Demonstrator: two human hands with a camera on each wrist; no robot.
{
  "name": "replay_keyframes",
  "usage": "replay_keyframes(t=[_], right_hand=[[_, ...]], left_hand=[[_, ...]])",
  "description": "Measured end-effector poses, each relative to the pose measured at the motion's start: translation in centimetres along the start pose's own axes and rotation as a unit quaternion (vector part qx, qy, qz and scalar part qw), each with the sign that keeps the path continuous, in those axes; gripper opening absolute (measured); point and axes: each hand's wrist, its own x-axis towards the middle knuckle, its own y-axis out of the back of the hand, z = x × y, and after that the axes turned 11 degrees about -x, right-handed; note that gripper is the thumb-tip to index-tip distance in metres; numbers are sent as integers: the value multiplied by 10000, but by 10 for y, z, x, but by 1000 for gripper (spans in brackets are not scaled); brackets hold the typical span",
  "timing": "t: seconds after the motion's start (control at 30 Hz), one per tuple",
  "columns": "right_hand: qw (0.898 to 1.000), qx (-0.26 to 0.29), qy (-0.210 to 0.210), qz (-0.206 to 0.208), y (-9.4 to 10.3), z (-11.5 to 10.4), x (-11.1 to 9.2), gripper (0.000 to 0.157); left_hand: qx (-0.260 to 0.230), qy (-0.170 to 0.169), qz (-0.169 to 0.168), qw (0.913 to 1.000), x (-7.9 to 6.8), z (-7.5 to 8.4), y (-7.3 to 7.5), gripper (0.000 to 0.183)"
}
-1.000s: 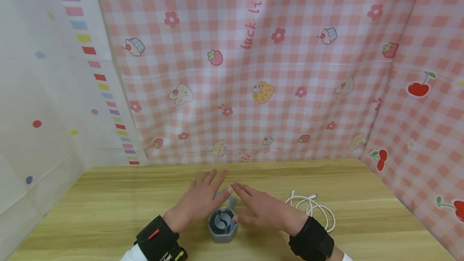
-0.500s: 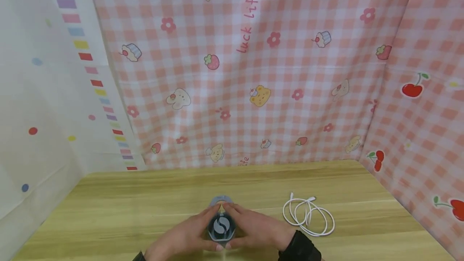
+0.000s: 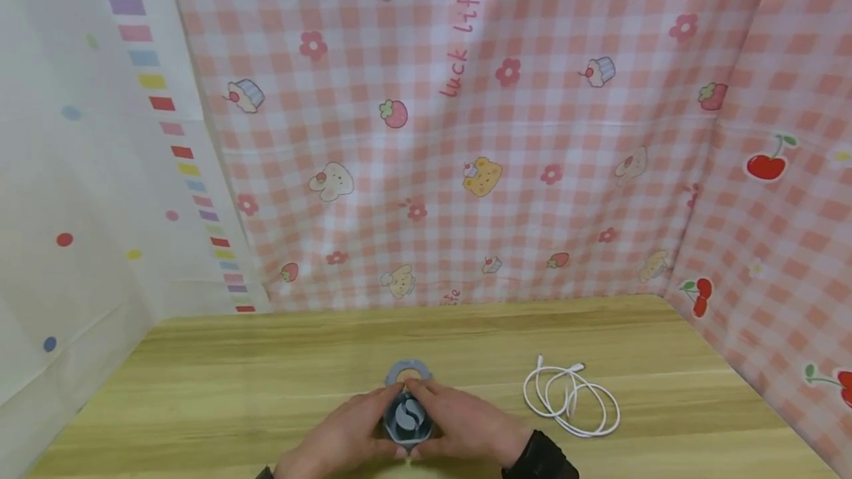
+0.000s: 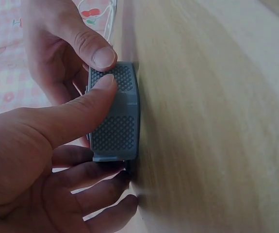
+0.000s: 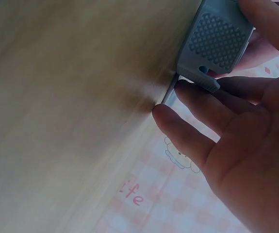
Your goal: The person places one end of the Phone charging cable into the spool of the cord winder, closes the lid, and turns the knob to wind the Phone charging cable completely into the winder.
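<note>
left grip (image 3: 349, 426), right grip (image 3: 469, 423) drawn in | both clamped round grey six-sided case (image 3: 409, 417) | diamond-textured sides (image 4: 114, 133)

- A small, curtained-off tabletop work spot; whether in a home or an office I cannot tell, as the space beyond stays hidden.
- A wood-grain counter (image 3: 266, 379) spreads across the lower part of the view.
- Pink-and-white checked cloth (image 3: 439, 135) hangs behind it (cupcakes (image 3: 246, 96) and strawberries (image 3: 394, 114) printed on it).
- A white cloth (image 3: 100, 168) with coloured dots (image 3: 64, 240) closes the left, a cherry-print cloth (image 3: 792, 216) the right.
</note>
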Motion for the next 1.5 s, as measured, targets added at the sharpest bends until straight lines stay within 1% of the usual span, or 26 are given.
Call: replay_keyframes(t=[0.17, 0.27, 0.33, 0.4, 0.47, 0.53, 0.6, 0.73, 0.8, 0.87, 0.93, 1.03, 1.13, 1.2, 1.27, 1.3, 1.33, 1.37, 1.4, 1.47, 1.5], right_hand=[[9999, -65, 18, 86, 2, 1, -1, 82], [9999, -29, 26, 159, 4, 2, -2, 83], [9996, -25, 43, 279, 5, 2, -3, 84], [9991, -31, 53, 412, 9, 2, -5, 84], [9982, -47, 55, 590, 13, 3, -8, 83], [9965, -27, 115, 830, 19, 4, -12, 82], [9942, 56, 168, 1064, 26, 4, -16, 80], [9874, 274, 320, 1526, 43, 2, -24, 79], [9840, 335, 398, 1704, 53, 0, -27, 80], [9803, 358, 477, 1883, 62, -3, -31, 81], [9772, 375, 515, 2025, 72, -7, -36, 81], [9731, 331, 514, 2223, 86, -14, -46, 81], [9690, 260, 493, 2407, 99, -21, -57, 82], [9661, 185, 511, 2524, 105, -25, -64, 83], [9640, 134, 544, 2598, 109, -29, -70, 87], [9629, 71, 557, 2639, 109, -30, -73, 89], [9626, 29, 578, 2646, 110, -32, -76, 91], [9619, -10, 622, 2663, 109, -33, -78, 91], [9620, -42, 636, 2654, 109, -34, -80, 90], [9639, -97, 609, 2590, 107, -36, -83, 87], [9652, -151, 559, 2550, 105, -36, -83, 84]], left_hand=[[93, -90, 125, 9998, 2, 2, -1, 69], [19, -16, 228, 9997, 4, 4, -2, 67], [-90, 36, 327, 9994, 4, 7, -2, 67], [-300, 51, 440, 9986, 5, 10, -3, 67], [-623, -28, 565, 9965, 5, 13, -3, 65], [-976, -136, 676, 9928, 5, 17, -2, 68], [-1289, -351, 792, 9879, 4, 21, -1, 69], [-1754, -711, 1066, 9761, 0, 31, 6, 73], [-2025, -826, 1201, 9684, -3, 38, 10, 72], [-2376, -926, 1325, 9578, -6, 45, 14, 69], [-2879, -955, 1386, 9428, -10, 54, 18, 66], [-3622, -1055, 1448, 9147, -15, 67, 24, 61], [-4284, -1006, 1639, 8829, -20, 79, 28, 51], [-4682, -821, 1840, 8604, -23, 87, 29, 44], [-5085, -457, 2005, 8361, -25, 93, 28, 40], [-5258, -261, 1982, 8268, -26, 95, 27, 42], [-5438, -78, 1872, 8181, -26, 96, 26, 43], [-5626, 87, 1689, 8093, -26, 97, 24, 44], [-5787, 200, 1446, 8024, -25, 97, 22, 46], [-6055, 246, 827, 7912, -25, 98, 17, 47], [-6168, 177, 517, 7852, -24, 98, 15, 46]])
